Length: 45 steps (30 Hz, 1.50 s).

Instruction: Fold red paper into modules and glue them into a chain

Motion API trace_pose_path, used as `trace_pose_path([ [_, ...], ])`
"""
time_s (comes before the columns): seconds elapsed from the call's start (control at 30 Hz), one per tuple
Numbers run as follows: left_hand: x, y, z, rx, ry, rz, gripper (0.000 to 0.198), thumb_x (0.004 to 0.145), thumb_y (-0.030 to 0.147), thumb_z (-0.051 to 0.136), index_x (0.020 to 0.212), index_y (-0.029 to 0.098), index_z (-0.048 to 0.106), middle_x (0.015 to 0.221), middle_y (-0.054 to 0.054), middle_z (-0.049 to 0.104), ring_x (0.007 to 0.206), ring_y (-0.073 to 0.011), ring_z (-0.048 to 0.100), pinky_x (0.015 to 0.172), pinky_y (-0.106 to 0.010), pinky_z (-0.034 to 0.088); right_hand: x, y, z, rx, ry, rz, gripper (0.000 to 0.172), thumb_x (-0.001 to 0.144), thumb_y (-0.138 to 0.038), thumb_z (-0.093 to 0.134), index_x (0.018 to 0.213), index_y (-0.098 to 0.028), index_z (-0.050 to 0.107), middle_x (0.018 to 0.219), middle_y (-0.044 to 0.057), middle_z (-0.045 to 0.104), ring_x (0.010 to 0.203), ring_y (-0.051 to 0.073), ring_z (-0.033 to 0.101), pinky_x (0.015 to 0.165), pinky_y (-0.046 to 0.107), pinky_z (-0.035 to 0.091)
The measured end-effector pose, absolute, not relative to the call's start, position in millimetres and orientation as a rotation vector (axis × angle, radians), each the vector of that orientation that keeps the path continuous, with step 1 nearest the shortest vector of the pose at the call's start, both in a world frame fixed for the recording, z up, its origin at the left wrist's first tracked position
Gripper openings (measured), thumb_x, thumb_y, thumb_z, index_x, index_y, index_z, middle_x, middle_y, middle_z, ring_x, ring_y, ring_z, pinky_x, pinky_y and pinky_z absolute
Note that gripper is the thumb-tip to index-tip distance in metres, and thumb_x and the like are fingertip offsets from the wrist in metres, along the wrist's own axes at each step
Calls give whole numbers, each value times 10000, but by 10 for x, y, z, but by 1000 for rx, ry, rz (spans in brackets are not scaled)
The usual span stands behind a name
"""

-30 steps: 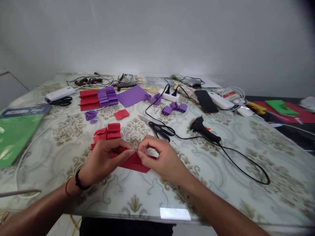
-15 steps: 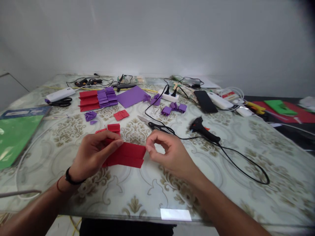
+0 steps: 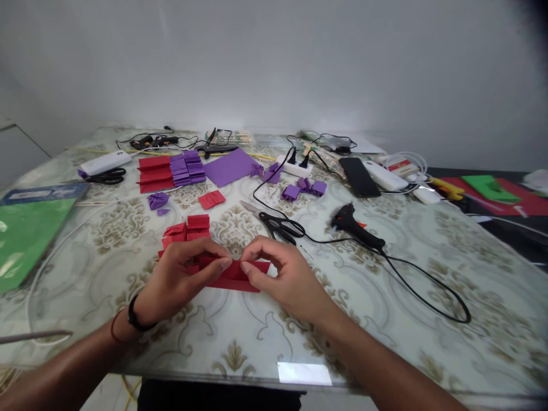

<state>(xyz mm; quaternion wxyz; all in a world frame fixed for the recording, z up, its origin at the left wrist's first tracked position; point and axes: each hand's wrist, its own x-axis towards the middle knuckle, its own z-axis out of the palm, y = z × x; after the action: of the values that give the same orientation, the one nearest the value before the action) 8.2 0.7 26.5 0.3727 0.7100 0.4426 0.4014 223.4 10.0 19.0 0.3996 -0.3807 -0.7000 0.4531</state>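
A plain grey-white wall rises behind a glossy, pale table (image 3: 385, 354) patterned with olive-brown floral scrolls. Near its front edge lies a long folded strip of red paper (image 3: 235, 282), between the person's two hands. The left hand (image 3: 173, 279), with a black band (image 3: 133, 315) at its wrist, pinches the strip's upper edge between thumb and forefinger; the right hand (image 3: 285, 279) pinches the same edge just beside it, fingertips nearly meeting. Small folded red paper pieces (image 3: 197, 226) sit just beyond the left hand. Beyond the right hand lie black-handled metal scissors (image 3: 280, 224), with a black corded glue gun (image 3: 355, 225) to their right. Farther back, pleated purple paper pieces (image 3: 187, 168) touch pleated red paper (image 3: 154, 174).
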Motion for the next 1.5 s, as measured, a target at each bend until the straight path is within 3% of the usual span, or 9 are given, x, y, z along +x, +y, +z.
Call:
trace_pose_path([
  [0.47, 131, -38, 328, 1847, 1088, 970, 100, 856, 122, 639, 792, 182, 687, 715, 8, 717, 619, -106, 633, 565, -173, 503, 2228, 66, 266, -943, -1790, 1115, 79, 809, -143, 647, 758, -204, 649, 747, -15, 650, 698, 145, 584, 673, 276, 446],
  [0.63, 29, 11, 362, 1761, 1134, 1017, 97, 875, 192, 682, 779, 178, 692, 694, 5, 687, 574, -104, 598, 515, -181, 473, 2337, 129, 264, -966, -1709, 1146, 82, 838, -191, 663, 760, -207, 642, 741, -9, 638, 686, 149, 567, 661, 279, 439],
  [0.8, -47, 78, 359, 1509, 1130, 1124, 133, 922, 259, 678, 821, 176, 652, 678, -24, 727, 627, -170, 712, 622, -264, 593, 2406, 207, 226, -1002, -1595, 1188, 115, 864, -263, 673, 779, -207, 620, 712, -8, 601, 644, 146, 526, 612, 269, 410],
  [0.93, -13, 58, 353, 1627, 1174, 1207, 110, 966, 290, 651, 931, 188, 673, 771, -17, 724, 653, -144, 669, 608, -236, 551, 2336, 184, 204, -985, -1628, 1285, 131, 889, -290, 675, 802, -204, 627, 713, -8, 597, 644, 142, 523, 613, 269, 406],
  [1.03, 52, 20, 339, 1871, 1138, 1027, 104, 950, 279, 689, 997, 198, 732, 904, -32, 759, 795, -161, 703, 704, -244, 547, 2269, 138, 195, -964, -1658, 1358, 121, 904, -286, 664, 822, -203, 632, 708, -15, 591, 650, 141, 526, 616, 268, 408],
  [1.2, 102, -10, 285, 1979, 1086, 879, 143, 973, 216, 644, 896, 209, 764, 801, 2, 747, 708, -129, 658, 678, -230, 498, 2239, 107, 182, -932, -1697, 1366, 78, 881, -236, 664, 819, -198, 640, 742, -15, 587, 703, 145, 532, 663, 279, 417],
  [1.5, 31, 33, 283, 1783, 1130, 1030, 185, 937, 242, 672, 773, 183, 732, 730, 1, 711, 664, -124, 608, 626, -218, 466, 2327, 156, 202, -884, -1640, 1322, 93, 868, -211, 679, 787, -200, 634, 761, -7, 601, 731, 153, 547, 705, 297, 427],
])
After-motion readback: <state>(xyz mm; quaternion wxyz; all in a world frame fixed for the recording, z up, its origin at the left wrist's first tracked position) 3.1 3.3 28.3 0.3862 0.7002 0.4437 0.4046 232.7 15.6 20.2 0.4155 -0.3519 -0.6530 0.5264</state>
